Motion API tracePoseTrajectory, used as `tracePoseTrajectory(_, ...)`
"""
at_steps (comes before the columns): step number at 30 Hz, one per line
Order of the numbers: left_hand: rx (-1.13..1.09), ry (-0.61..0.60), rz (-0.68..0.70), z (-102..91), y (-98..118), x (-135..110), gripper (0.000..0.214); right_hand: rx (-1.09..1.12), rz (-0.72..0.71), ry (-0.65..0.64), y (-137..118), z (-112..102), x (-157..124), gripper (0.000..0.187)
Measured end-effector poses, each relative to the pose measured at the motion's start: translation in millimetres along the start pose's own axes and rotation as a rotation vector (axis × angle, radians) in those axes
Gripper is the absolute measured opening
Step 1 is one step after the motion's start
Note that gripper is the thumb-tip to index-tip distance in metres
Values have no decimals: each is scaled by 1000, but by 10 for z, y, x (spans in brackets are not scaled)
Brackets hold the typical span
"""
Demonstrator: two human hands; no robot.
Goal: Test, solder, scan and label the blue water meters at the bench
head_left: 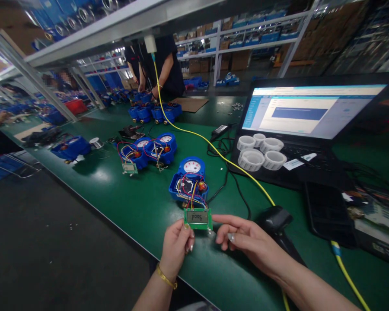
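My left hand [178,242] pinches the lower left corner of a small green circuit board with an LCD display [197,218]. Dark characters show on its screen, upside down from my side. Thin coloured wires run from the board to an open blue water meter [188,183], which has a round white dial and sits just behind it. At the board's right edge is my right hand [243,235], index finger stretched out to the edge, the other fingers loosely curled and apart. It grips nothing that I can see.
Two more wired blue meters [149,150] stand farther back left. On the right are a laptop [311,112] with label rolls [251,160] on it, a black handheld scanner [275,220] and a phone [327,214]. A yellow cable [214,149] crosses the table. People work beyond.
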State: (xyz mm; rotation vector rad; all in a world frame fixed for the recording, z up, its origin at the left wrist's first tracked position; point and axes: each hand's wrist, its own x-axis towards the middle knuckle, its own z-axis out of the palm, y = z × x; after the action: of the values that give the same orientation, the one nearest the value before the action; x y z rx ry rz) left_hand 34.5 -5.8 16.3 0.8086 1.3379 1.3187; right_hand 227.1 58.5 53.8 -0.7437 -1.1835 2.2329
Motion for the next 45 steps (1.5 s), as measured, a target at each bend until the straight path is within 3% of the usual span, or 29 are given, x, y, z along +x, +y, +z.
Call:
tracePoseTrajectory(29,-121,98,-20,99,107,-14,53,19,-13,8,-15,3,-1,49)
tracePoseTrajectory(45,-137,77,-14,83,134,-26,51,18,-3,9,-50,24,16,49)
